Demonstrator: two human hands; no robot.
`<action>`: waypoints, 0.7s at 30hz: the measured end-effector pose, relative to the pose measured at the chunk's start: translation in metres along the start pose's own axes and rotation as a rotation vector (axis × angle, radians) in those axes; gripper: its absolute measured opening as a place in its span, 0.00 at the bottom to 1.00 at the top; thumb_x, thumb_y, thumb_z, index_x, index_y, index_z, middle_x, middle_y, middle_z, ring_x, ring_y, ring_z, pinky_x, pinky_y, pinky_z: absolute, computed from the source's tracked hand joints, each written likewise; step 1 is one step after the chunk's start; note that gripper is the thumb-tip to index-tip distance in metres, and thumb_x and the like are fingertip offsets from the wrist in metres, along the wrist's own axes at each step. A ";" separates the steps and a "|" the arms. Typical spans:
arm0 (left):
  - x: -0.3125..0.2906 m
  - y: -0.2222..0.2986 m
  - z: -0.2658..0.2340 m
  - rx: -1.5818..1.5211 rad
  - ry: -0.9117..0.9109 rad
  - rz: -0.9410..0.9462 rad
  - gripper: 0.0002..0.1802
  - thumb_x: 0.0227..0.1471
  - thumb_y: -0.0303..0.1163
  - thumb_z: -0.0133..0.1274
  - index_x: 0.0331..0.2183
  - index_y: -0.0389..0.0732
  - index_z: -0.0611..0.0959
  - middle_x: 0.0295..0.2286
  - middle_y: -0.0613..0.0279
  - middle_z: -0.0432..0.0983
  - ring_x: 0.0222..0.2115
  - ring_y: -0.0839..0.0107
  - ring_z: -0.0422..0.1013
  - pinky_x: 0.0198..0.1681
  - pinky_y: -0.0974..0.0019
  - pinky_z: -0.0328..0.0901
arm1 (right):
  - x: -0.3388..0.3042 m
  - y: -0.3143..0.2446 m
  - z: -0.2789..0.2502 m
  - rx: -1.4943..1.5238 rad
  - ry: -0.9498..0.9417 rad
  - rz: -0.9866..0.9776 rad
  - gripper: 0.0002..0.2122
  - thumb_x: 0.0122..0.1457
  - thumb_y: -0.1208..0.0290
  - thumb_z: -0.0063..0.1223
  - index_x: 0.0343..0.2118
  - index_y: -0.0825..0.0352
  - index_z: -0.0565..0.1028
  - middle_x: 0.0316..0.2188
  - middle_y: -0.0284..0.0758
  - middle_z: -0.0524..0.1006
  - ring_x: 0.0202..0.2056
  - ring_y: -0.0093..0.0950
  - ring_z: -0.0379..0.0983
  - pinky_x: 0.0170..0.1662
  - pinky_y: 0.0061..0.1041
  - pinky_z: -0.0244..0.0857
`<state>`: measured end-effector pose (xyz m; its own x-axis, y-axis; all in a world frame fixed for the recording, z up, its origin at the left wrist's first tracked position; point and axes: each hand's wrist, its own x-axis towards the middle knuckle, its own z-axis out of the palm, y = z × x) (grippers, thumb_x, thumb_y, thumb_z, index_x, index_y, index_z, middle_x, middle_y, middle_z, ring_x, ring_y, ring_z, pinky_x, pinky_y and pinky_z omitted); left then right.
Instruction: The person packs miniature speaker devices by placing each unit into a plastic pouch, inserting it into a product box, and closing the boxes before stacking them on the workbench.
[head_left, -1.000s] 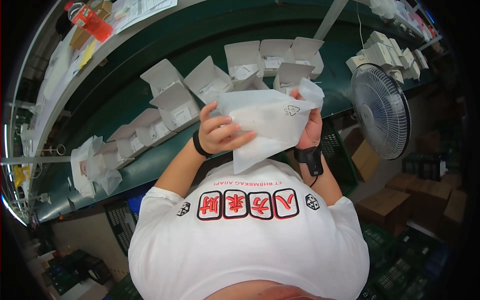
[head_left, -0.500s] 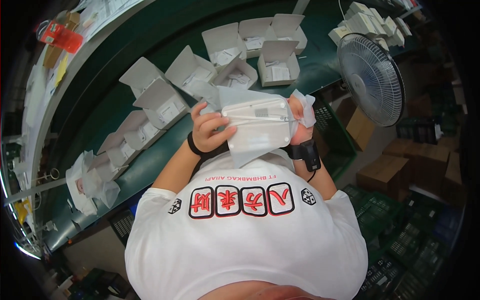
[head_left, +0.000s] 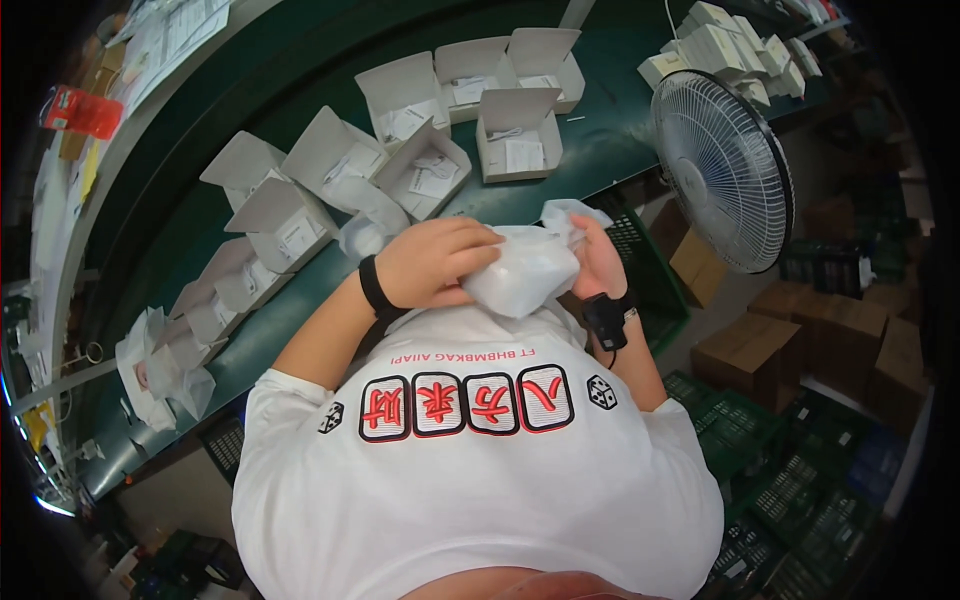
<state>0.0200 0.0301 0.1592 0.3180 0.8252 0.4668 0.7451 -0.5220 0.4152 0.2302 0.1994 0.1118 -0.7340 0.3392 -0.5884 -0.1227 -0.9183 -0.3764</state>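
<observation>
In front of my chest I hold a white device in a translucent bag point(head_left: 522, 272). My left hand point(head_left: 442, 262) is curled over its left side, fingers on the wrapping. At the right, my right hand point(head_left: 598, 256) holds the gathered end of the bag; some of its fingers are hidden. Beyond my left wrist lies another translucent wrapped white item point(head_left: 372, 215). Nearest beyond my hands stands an open white box point(head_left: 428, 185) with a white cable and a paper slip in it.
More open white boxes point(head_left: 520, 155) line the green bench point(head_left: 615, 130). A fan point(head_left: 722, 170) stands at the right, near stacked small white boxes point(head_left: 715, 50). Crumpled plastic bags point(head_left: 165, 370) lie far left. Cartons point(head_left: 750, 350) and green crates point(head_left: 735, 430) are on the lower right.
The flat, labelled underside of the device has turned out of sight, and the bag is now bunched around it. My left hand has moved over its side. The whole view has shifted slightly.
</observation>
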 end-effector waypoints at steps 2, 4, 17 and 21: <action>0.012 -0.015 0.002 -0.172 -0.084 -0.202 0.27 0.40 0.37 0.66 0.44 0.40 0.77 0.40 0.54 0.77 0.42 0.55 0.73 0.44 0.58 0.68 | 0.001 -0.005 -0.018 -0.233 -0.050 -0.078 0.15 0.62 0.65 0.48 0.47 0.68 0.71 0.41 0.36 0.76 0.45 0.29 0.71 0.57 0.28 0.61; 0.022 -0.029 0.007 -0.258 -0.123 -0.310 0.29 0.40 0.38 0.66 0.45 0.39 0.77 0.39 0.54 0.77 0.41 0.54 0.73 0.43 0.59 0.68 | 0.007 -0.012 -0.036 -0.695 -0.158 -0.249 0.23 0.60 0.65 0.54 0.56 0.70 0.67 0.49 0.38 0.75 0.51 0.28 0.69 0.58 0.29 0.59; 0.056 -0.114 0.120 -0.781 0.106 -0.820 0.24 0.50 0.41 0.60 0.45 0.35 0.78 0.41 0.52 0.75 0.38 0.59 0.73 0.43 0.63 0.68 | 0.039 -0.086 -0.067 -1.245 -0.247 -0.136 0.25 0.45 0.68 0.70 0.46 0.72 0.75 0.39 0.34 0.80 0.39 0.21 0.74 0.46 0.24 0.68; 0.060 -0.164 0.177 -0.508 0.186 -1.085 0.25 0.50 0.42 0.59 0.44 0.32 0.78 0.39 0.46 0.75 0.40 0.53 0.73 0.45 0.63 0.69 | 0.040 -0.092 -0.105 -1.167 -0.114 -0.111 0.23 0.46 0.70 0.70 0.45 0.73 0.76 0.39 0.34 0.80 0.39 0.20 0.74 0.44 0.22 0.68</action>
<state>0.0201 0.2030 -0.0190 -0.4493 0.8644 -0.2258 0.2439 0.3618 0.8998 0.2823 0.3188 0.0474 -0.8206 0.3308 -0.4660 0.4525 -0.1218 -0.8834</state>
